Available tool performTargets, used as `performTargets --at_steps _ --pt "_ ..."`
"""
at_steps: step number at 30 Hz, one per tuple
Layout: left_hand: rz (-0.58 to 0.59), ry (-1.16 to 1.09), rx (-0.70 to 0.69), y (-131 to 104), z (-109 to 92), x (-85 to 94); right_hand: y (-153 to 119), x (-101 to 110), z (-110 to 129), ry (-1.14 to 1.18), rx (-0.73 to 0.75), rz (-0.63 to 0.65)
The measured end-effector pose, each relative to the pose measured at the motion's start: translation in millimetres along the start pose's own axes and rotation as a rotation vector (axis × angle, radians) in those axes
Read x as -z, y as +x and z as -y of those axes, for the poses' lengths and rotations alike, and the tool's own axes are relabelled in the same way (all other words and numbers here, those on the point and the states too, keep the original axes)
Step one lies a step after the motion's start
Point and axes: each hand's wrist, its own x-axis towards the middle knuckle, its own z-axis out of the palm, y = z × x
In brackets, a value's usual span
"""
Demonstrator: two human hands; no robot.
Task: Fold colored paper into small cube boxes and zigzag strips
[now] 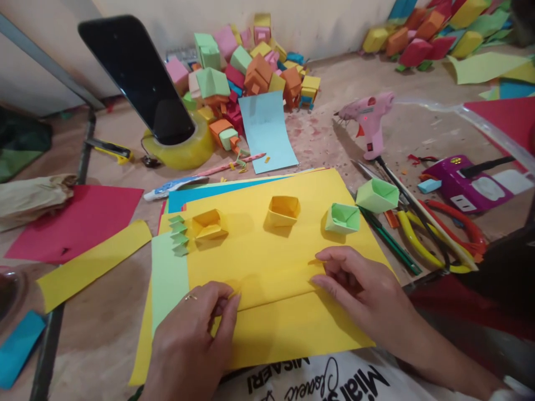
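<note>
A narrow yellow paper strip (pixel 273 287) lies across the large yellow sheets (pixel 292 334), nearly the same colour as them. Its left end is pinched between the thumb and fingers of my left hand (pixel 196 328). At its right end, my right hand (pixel 355 284) has thumb and forefinger closed around the paper. Beyond my hands stand a folded yellow box (pixel 209 225), a second yellow box (pixel 284 211) and a green box (pixel 343 218). Another green box (pixel 377 196) rests at the sheets' right edge. A zigzag-folded green strip (pixel 179 236) lies at the left.
A phone (pixel 144 83) leans in a tape roll (pixel 179 147) at the back left, near a pile of paper pieces (pixel 234 72). A pink glue gun (pixel 370 120), yellow-handled pliers (pixel 418 239) and a purple device (pixel 468 184) lie at the right. A cutter (pixel 109 149) is at left.
</note>
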Motion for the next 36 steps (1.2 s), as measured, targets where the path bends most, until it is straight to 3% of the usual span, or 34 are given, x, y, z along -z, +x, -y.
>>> performTargets --at_steps 22,26,29,32,36 --pt "0.042 0.07 0.062 5 -9 -2.1 0 -2 0 -0.102 0.229 -0.014" --pt "0.0 0.214 -0.121 3 2 -8.4 2 -1 3 -0.186 0.329 -0.033" --pt "-0.01 0.301 -0.443 3 7 -10.6 4 -2 4 -0.291 0.548 -0.072" --pt "0.081 0.315 -0.72 2 1 -7.3 6 -4 5 -0.368 0.763 -0.02" --pt "0.058 0.376 -0.731 -3 -11 0.8 4 -4 3 -0.456 0.872 0.103"
